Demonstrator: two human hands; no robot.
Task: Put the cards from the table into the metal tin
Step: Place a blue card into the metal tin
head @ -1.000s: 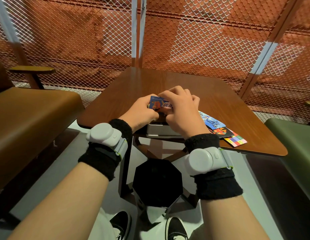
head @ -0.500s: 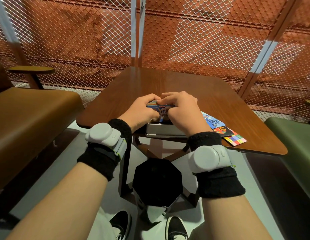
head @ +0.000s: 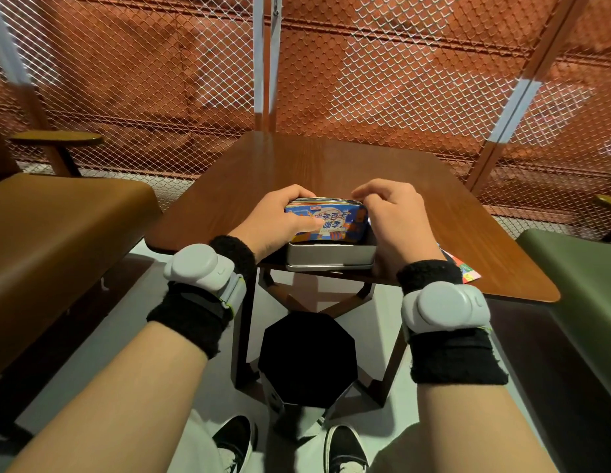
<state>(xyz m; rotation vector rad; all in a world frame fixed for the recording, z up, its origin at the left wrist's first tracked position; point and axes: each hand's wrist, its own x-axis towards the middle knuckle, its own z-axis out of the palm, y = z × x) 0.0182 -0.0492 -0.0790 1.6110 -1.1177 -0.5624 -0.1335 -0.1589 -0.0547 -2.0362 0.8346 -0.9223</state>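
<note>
A silver metal tin sits at the near edge of the wooden table. A stack of colourful cards stands on edge in the tin, its blue printed face towards me. My left hand grips the stack's left end, thumb on the front face. My right hand holds the right end with fingers curled over the top edge. A few loose cards lie on the table to the right, mostly hidden behind my right wrist.
A brown bench seat stands to the left and a green seat to the right. Mesh fencing rises behind the table. A black octagonal table base and my shoes are below.
The card stack has been turned upright and lowered into the tin. My right hand has shifted right, off the top of the stack to its right end.
</note>
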